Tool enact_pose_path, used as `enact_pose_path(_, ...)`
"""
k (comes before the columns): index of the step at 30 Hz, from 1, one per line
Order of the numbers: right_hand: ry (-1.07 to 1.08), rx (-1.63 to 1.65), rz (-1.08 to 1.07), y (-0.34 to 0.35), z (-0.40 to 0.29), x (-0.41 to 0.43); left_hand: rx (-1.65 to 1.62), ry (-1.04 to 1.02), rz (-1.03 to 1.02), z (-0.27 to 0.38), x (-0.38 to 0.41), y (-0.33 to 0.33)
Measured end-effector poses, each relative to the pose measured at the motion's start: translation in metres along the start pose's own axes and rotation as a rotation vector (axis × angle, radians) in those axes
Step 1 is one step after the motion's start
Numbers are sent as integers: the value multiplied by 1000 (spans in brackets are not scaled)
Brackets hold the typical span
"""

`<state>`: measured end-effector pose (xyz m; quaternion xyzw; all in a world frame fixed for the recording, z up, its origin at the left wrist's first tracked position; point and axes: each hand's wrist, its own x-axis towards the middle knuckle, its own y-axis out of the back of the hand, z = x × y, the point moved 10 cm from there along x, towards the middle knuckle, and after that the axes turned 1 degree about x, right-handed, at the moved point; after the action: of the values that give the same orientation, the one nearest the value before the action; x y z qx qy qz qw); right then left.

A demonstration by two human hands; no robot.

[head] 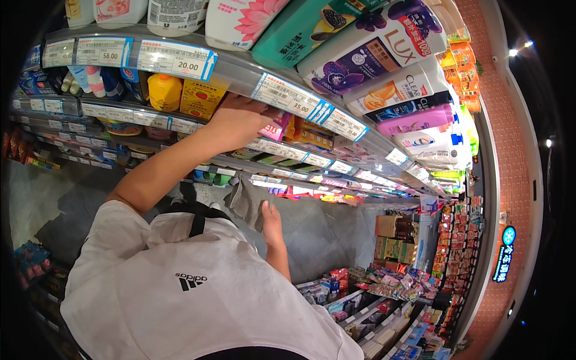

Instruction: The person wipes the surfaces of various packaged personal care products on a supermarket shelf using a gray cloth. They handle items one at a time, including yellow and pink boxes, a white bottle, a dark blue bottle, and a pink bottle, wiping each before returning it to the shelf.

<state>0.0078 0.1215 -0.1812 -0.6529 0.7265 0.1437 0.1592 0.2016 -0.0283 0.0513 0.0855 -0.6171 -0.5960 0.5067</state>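
Note:
My left hand (243,118) reaches into a shelf compartment, under the price strip (288,101) of the shelf above. Its fingers are partly hidden there, so whether they hold anything cannot be told. Just left of it stand a yellow box with strawberry pictures (201,100) and a yellow bottle (165,92). A pink package (278,127) lies close on its right. Lower down, my right hand (272,220) grips a grey cloth (247,202), which hangs over the floor in front of my body.
Lux bottles (373,49), a green bottle (306,29) and Clear bottles (396,87) line the upper shelf. Lower shelves (315,159) run away to the right. Cardboard boxes (396,238) are stacked beyond, and a low rack of packaged goods (382,310) stands at lower right.

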Motion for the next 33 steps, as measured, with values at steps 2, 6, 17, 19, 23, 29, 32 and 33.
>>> enact_pose_path(2,-14,66,9,0,-2,4,4,-33,82,9,-6,13)
enact_pose_path(6,-12,301,-5,-1,-23,5,-355,84,5,28,-25,21)
enact_pose_path(17,443,360,-25,10,-183,-34,-2464,638,60,88,-96,-69)
enact_pose_path(19,615,239,-104,5,-211,-64,-2563,605,106,95,-89,-69)
enact_pose_path(23,1285,-648,-344,-40,-247,-120,-2499,786,211,99,-88,-88)
enact_pose_path(29,1288,-1019,-364,-62,-202,-97,-2272,751,375,110,-112,-112)
enact_pose_path(32,1246,-865,-296,-47,-192,-87,-2304,766,418,120,-118,-125)
enact_pose_path(33,1242,-784,-272,-42,-192,-85,-2376,770,443,122,-120,-128)
